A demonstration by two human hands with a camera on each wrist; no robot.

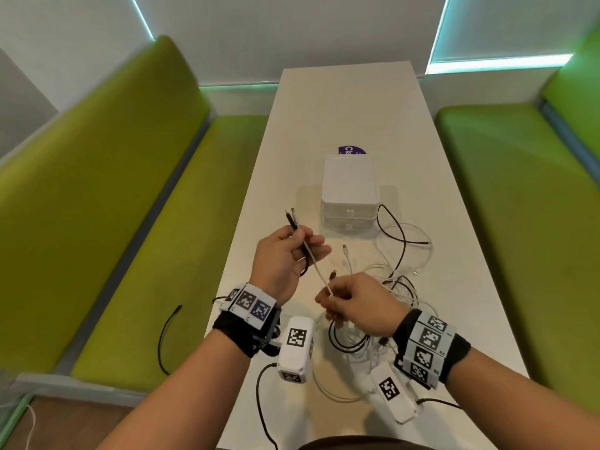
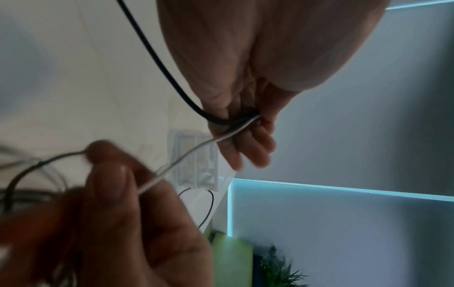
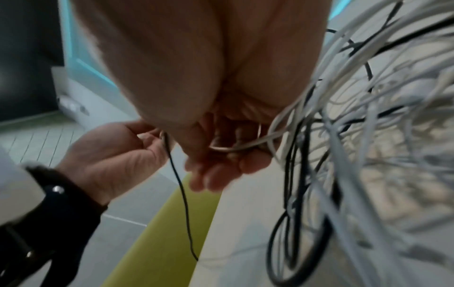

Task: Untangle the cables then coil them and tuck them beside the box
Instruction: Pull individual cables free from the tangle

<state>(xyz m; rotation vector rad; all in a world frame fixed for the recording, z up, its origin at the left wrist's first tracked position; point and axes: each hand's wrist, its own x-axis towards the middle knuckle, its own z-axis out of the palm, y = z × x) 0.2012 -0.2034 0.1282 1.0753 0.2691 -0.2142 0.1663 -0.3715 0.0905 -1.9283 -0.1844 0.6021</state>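
**White cable coming out of the knot, one hand feeding the other**

Left hand (image 1: 285, 254) has a closed grip on two plug ends at once, a black cable (image 1: 293, 224) and a white cable (image 1: 316, 266), both connectors poking up past the thumb. The black one loops down behind the palm and off the tabletop (image 1: 454, 222) edge. Right hand (image 1: 354, 303) pinches that same white cable lower down, fingers curled round it, and the stretch between the two hands runs nearly taut.

Below and to the right sits the tangle (image 1: 389, 297), white and black loops heaped together on the tabletop, spilling toward the near edge. The box (image 1: 349, 190) stands just beyond it, a black loop lying against its right side.

To do this well, I'd say: keep the left grip firm on the plug end and let the right slide along the white line rather than yank, since a hard pull likely tightens whatever crossing is buried in the heap. Where it snags, lift the loop off and pass the plug through. The second cable in the left hand could get dragged back in; worth parting them soon.
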